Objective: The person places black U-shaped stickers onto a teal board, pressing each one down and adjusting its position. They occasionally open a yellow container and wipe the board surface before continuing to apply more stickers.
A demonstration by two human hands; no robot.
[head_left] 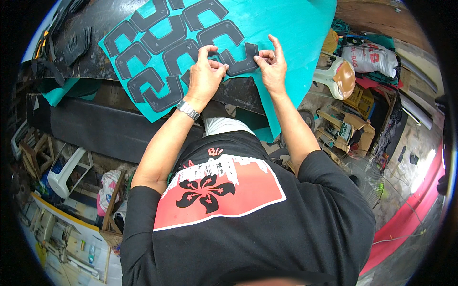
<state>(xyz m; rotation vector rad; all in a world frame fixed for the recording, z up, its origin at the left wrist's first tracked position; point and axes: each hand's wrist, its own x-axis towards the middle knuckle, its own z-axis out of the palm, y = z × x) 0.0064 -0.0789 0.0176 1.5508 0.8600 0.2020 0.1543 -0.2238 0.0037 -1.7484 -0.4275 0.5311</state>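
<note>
Several flat black U-shaped pieces lie in rows on a teal sheet (286, 28), which is spread over the table and hangs past its near edge. One black U-shaped piece (242, 67) is at the near edge, between my hands. My left hand (205, 76) has its thumb and fingers closed at the piece's left arm, wrist in a metal watch. My right hand (273, 69) pinches the right side with thumb and bent fingers, its index finger raised. Left of my left hand lies another black U-shaped piece (164, 97); a further U-shaped piece (222, 32) lies just beyond.
Dark strips (78, 45) lie on the black table's left part. A long black padded bench (105, 121) runs below its near edge. White plastic stools stand at left (71, 171) and right (334, 76). A fan (362, 176) stands at right, near a yellow crate (360, 100).
</note>
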